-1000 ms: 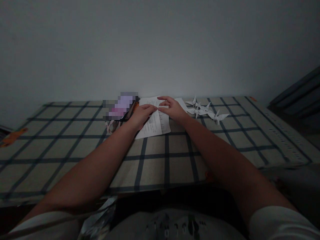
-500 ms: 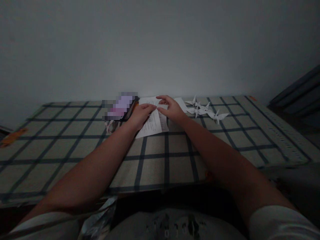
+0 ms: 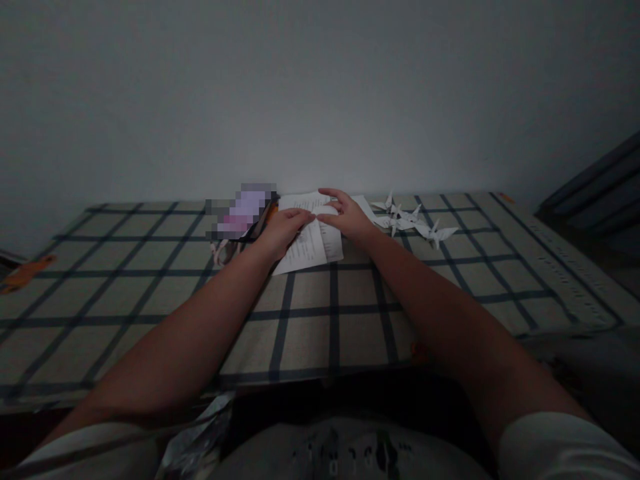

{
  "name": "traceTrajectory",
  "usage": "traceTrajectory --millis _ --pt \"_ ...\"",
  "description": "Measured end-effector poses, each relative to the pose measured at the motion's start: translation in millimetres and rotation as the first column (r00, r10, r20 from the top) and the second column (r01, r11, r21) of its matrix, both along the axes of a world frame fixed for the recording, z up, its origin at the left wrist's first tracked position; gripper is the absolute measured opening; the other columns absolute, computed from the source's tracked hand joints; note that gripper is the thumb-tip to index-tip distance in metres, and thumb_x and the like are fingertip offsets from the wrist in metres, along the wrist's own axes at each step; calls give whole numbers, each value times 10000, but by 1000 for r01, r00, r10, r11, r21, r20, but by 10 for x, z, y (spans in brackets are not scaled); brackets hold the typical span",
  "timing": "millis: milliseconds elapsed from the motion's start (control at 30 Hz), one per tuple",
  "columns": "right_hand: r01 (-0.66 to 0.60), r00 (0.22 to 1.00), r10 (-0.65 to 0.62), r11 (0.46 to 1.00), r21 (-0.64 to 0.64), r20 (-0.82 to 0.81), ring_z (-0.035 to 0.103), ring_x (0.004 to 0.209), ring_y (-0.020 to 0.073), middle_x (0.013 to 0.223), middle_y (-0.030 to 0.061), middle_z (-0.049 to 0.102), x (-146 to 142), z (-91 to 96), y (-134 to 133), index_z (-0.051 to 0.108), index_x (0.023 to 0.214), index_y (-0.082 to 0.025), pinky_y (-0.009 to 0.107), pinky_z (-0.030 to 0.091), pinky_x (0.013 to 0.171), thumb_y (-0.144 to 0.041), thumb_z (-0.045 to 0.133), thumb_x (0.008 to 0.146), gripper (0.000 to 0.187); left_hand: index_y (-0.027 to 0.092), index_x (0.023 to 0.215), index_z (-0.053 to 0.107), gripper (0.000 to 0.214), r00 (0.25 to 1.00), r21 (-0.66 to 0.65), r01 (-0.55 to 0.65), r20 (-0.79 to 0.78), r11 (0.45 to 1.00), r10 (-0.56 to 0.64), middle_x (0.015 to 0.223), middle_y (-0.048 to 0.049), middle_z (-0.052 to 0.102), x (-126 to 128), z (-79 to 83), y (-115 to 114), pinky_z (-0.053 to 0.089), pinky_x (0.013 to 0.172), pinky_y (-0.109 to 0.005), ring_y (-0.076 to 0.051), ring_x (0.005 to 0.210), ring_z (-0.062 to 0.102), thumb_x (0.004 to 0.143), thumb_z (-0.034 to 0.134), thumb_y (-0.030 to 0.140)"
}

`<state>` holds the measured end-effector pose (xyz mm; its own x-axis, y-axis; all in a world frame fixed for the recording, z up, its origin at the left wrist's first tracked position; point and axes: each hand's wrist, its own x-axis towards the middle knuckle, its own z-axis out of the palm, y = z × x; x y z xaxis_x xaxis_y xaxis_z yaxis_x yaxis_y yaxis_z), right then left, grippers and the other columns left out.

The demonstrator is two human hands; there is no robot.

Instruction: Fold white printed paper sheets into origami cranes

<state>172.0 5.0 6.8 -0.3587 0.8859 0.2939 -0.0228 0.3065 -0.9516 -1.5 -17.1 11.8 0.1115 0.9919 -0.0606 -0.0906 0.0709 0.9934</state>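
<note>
A sheet of printed paper (image 3: pixel 306 252), partly folded over on its right side, lies on the checked cloth before me. My left hand (image 3: pixel 286 230) grips the paper's left part, with its thumb and fingers pressed together near the middle. From the right, my right hand (image 3: pixel 347 215) holds the folded flap; its thumb tip meets the left thumb, and its index finger arches away toward the wall. The fingers partly cover the fold. Another white paper (image 3: pixel 363 208) lies just behind the right hand.
Several folded paper cranes (image 3: pixel 415 219) sit together to the right. At the left is a phone (image 3: pixel 245 210) with a blurred, lit screen and a pale strap (image 3: pixel 225 252) beside it. The checked tablecloth (image 3: pixel 165 293) reaches back to a grey wall (image 3: pixel 320 100).
My right hand has moved slightly to the right, and the paper's folded flap now spreads further right. My left hand has hardly moved.
</note>
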Motion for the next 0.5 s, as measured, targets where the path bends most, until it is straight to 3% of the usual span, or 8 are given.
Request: traceTrajectory --millis 300,500 --pt "-32 999 30 998 -60 -36 679 882 186 1032 45 685 -4 3 13 449 1311 -224 418 566 878 -211 716 717 651 151 755 678 252 999 52 -2 -53 999 5 640 -16 668 -3 -23 12 435 516 -244 -137 534 590 636 774 353" --pt "17 998 -23 995 98 53 665 864 200 963 51 674 7 -48 59 507 1264 -203 413 565 842 -281 699 738 566 151 773 696 268 996 59 -7 -87 998 12 654 -17 676 -8 -35 19 434 512 -241 -135 542 590 628 775 361"
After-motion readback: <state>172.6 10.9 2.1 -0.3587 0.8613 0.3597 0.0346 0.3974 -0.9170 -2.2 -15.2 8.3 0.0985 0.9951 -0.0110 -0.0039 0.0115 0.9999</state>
